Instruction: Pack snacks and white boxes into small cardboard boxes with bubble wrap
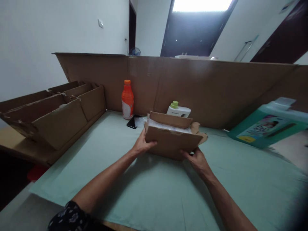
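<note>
The 2 hands, left hand [142, 145] and right hand [196, 159], grip the small cardboard box [171, 141] at its sides with fingers curled, so it stays lifted, tilted over the green cloth [149, 189].

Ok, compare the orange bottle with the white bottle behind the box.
The orange bottle stands in full view, tall and slim, with an orange cap; the white bottle is squat, green-capped and half hidden behind the small cardboard box held by the left hand and right hand. Both stand capped by the cardboard wall.

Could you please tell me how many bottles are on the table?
2: an orange bottle stands by the cardboard wall, and a white bottle with a green cap sits behind the small cardboard box. Others may be hidden.
</note>
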The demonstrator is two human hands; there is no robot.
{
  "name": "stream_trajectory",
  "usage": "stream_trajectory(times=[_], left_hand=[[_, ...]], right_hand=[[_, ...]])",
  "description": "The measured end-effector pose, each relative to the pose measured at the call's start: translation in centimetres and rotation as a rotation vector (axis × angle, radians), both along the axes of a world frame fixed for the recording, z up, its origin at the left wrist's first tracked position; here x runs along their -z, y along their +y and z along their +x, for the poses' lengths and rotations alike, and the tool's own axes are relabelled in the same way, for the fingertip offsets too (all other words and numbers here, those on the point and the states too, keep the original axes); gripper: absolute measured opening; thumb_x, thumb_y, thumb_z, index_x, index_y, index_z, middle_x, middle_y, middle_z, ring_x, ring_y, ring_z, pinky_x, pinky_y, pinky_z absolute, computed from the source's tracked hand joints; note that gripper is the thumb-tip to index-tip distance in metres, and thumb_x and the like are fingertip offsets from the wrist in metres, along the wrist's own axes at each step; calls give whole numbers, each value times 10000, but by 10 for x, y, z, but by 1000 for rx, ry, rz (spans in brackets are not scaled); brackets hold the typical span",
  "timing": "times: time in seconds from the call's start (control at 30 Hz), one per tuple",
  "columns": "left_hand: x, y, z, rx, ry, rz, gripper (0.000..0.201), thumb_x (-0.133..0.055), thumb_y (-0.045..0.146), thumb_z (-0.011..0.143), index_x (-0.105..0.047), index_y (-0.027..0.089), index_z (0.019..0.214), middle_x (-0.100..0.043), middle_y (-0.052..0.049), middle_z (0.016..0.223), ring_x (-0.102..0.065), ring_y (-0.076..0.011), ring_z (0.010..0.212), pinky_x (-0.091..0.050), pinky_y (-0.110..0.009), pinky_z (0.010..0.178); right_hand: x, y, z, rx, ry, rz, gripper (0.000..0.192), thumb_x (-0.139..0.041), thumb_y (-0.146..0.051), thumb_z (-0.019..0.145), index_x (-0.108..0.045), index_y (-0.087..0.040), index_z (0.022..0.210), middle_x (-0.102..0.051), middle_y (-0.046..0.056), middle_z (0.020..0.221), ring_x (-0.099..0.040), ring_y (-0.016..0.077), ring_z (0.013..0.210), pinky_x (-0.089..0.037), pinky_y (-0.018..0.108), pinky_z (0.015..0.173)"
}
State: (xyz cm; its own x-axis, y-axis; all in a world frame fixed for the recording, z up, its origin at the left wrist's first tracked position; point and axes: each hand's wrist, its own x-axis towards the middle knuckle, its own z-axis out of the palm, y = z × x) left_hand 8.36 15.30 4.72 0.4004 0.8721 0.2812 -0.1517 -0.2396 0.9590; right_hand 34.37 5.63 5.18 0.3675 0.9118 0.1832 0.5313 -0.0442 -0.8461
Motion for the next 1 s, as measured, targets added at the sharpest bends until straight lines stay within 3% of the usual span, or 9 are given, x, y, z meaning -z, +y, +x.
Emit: stream_trajectory(times=[0.13, 0.27, 0.37, 0.43, 0.5, 0.57, 0.67, 0.8, 1.0], left_hand=[[8, -50, 12, -43, 65, 76, 1057, -852, 435, 626, -356, 200, 1530, -474, -150, 1529, -391, -410, 1437, -329, -539, 1195], [18, -95, -40, -166, 147, 30, 978, -849, 446, 651, -428, 199, 1498, -523, -160, 1484, -429, -407, 1417, -341, -544, 1189], [19, -110, -100, -372, 187, -95, 841, -811, 503, 687, -521, 152, 1395, -674, -168, 1258, -613, -377, 1218, -486, -517, 1061], [16, -113, -138, -574, 202, -162, 811, -808, 524, 677, -544, 138, 1339, -709, -153, 1162, -673, -351, 1101, -554, -478, 960], [14, -114, -167, -764, 182, -181, 808, -807, 515, 681, -526, 155, 1348, -703, -137, 1175, -687, -322, 1076, -574, -436, 924], [16, -112, -185, -855, 132, -150, 813, -788, 486, 718, -473, 203, 1412, -649, -127, 1302, -661, -293, 1155, -557, -401, 969], [27, -104, -197, -835, 25, -122, 856, -773, 453, 743, -393, 259, 1484, -553, -116, 1450, -571, -280, 1313, -489, -389, 1080], [49, -82, -196, -755, -83, -196, 851, -775, 422, 741, -396, 232, 1479, -566, -138, 1444, -532, -306, 1362, -418, -445, 1152], [57, -14, -193, -757, -141, -130, 714, -690, 373, 827, -407, 216, 1463, -485, -150, 1528, -431, -297, 1447, -287, -475, 1231]], right_hand=[[12, -55, 12, 163, 14, 14, 609, -783, -598, 640, -629, -180, 1057, -772, 145, 1003, -727, 341, 923, -602, 400, 744], [20, -86, -14, 98, 10, -24, 491, -742, -601, 700, -689, -195, 971, -785, 135, 942, -739, 350, 894, -608, 406, 726], [14, -50, -71, -176, -20, -50, 442, -702, -576, 735, -691, -181, 934, -779, 129, 925, -734, 317, 841, -600, 403, 721], [4, -6, -116, -371, 6, -20, 453, -675, -528, 779, -665, -171, 1057, -772, 114, 1002, -730, 277, 855, -597, 382, 745], [-5, 40, -160, -535, -16, 13, 505, -660, -458, 806, -612, -167, 1216, -747, 110, 1140, -720, 253, 933, -590, 365, 795], [-10, 78, -196, -578, -118, 17, 560, -651, -379, 824, -548, -176, 1336, -697, 112, 1275, -692, 252, 1059, -564, 366, 887], [-3, 108, -237, -502, -222, -13, 582, -585, -304, 882, -467, -175, 1437, -650, 146, 1347, -645, 284, 1188, -500, 413, 1000], [26, 112, -271, -493, -279, -68, 666, -575, -332, 901, -385, -100, 1495, -669, 204, 1293, -641, 325, 1206, -492, 445, 1006], [47, 140, -305, -506, -347, -82, 841, -608, -429, 882, -261, -59, 1552, -430, 223, 1560, -440, 302, 1437, -390, 418, 1148]])
